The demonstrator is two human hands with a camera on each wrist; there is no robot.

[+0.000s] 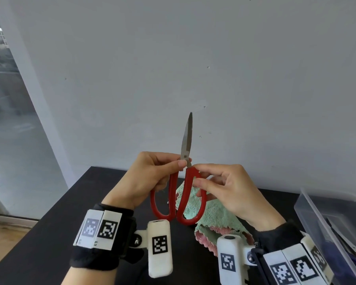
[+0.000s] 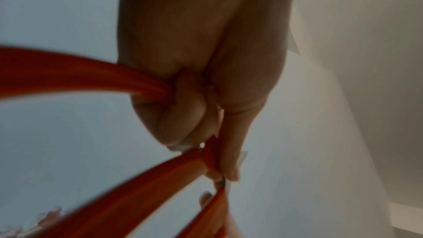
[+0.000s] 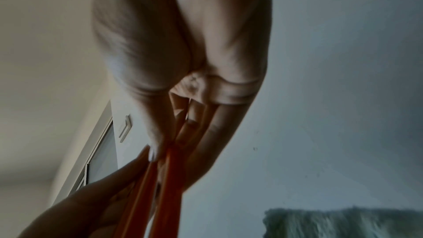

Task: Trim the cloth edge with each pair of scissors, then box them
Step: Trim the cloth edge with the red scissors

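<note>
Head view: left hand (image 1: 150, 175) clamped on scissors (image 1: 184, 177) near pivot, centre frame, blades closed, tip up. Right hand (image 1: 228, 190) pinches right red loop, fingers not yet through, by the look. Cloth (image 1: 216, 219) on worktop (image 1: 56, 227) below, lower centre; box (image 1: 317, 219) at right edge. Judgement: seat thumb and fingers in loops before left lets go; keep tip away from body.

Left wrist view: left hand (image 2: 196, 82) curled round red handle (image 2: 80, 77); blurred.

Right wrist view: right hand (image 3: 183, 57) fingers on handle (image 3: 169, 178), lower centre; cloth (image 3: 343, 223) lower right.
</note>
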